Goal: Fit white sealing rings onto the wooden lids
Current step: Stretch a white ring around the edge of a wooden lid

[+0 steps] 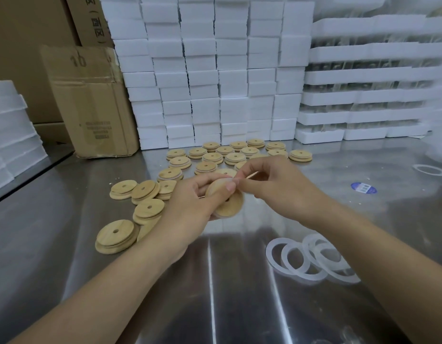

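Observation:
My left hand [195, 202] grips a round wooden lid [227, 203] with a centre hole, tilted above the steel table. My right hand [272, 184] pinches a white sealing ring at the lid's upper edge [231, 180]; the ring is mostly hidden by fingers. Several loose white sealing rings [311, 259] lie overlapping on the table at the right, below my right forearm. A heap of bare wooden lids [138, 209] lies to the left of my left hand. Rows of lids [230, 155] lie flat further back.
The steel table [215, 281] carries everything. A cardboard box [91, 103] stands at the back left, stacked white foam boxes [215, 75] fill the back. A single ring [429, 169] and a blue sticker [363, 187] lie at the far right.

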Available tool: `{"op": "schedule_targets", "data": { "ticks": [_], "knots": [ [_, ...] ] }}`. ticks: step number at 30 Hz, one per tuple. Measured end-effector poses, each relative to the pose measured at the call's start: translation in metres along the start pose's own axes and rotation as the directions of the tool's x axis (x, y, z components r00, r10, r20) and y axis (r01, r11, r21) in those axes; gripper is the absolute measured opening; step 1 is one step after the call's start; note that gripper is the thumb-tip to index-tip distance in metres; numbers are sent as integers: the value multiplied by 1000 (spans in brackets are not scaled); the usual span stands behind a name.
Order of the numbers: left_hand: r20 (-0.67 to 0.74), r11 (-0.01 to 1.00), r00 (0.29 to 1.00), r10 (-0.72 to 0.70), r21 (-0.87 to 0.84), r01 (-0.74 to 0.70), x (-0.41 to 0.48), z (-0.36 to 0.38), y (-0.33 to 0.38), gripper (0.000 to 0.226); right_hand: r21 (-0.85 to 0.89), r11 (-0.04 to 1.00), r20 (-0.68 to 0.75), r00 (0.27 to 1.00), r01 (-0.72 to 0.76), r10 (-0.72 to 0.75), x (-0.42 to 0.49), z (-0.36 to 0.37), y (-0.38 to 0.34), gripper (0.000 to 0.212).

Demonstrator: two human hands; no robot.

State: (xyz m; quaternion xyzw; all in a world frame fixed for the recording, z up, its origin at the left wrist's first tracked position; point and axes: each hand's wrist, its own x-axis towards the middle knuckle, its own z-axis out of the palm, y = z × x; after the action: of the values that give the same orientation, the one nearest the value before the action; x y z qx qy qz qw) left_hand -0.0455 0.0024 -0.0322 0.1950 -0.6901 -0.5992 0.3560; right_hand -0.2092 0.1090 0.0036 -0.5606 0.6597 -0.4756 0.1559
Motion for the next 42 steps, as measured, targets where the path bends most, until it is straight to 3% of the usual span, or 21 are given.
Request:
{"op": "schedule_targets", "data": {
  "ticks": [6,13,17,22,29,35,42],
  "knots": [
    [18,999,1000,-16,33,15,1,-3,-2,12,-128,992,28,1000,9,-5,2,2,1,12],
    [-3,999,1000,16,-39,-16,1,-2,0,14,62,997,38,998,-51,49,3,-8,3,14],
    [-53,994,999,13,-108,-19,1,-1,2,16,115,985,38,992,-128,124,3,-6,7,36],
    [-84,978,996,-11,-209,-7,4,-8,4,27,106,985,104,987,-134,124,3,-3,7,16],
    [-54,934,995,-83,-352,59,8,-10,2,31,107,988,85,991,-111,102,2,-2,5,9],
    [34,837,978,-205,-513,193,5,-3,4,31,142,989,51,997,51,-59,0,11,1,47],
    [-103,964,971,-218,-181,197,2,0,6,33,51,984,-36,985,168,-166,1,16,5,37]
  ]
}}
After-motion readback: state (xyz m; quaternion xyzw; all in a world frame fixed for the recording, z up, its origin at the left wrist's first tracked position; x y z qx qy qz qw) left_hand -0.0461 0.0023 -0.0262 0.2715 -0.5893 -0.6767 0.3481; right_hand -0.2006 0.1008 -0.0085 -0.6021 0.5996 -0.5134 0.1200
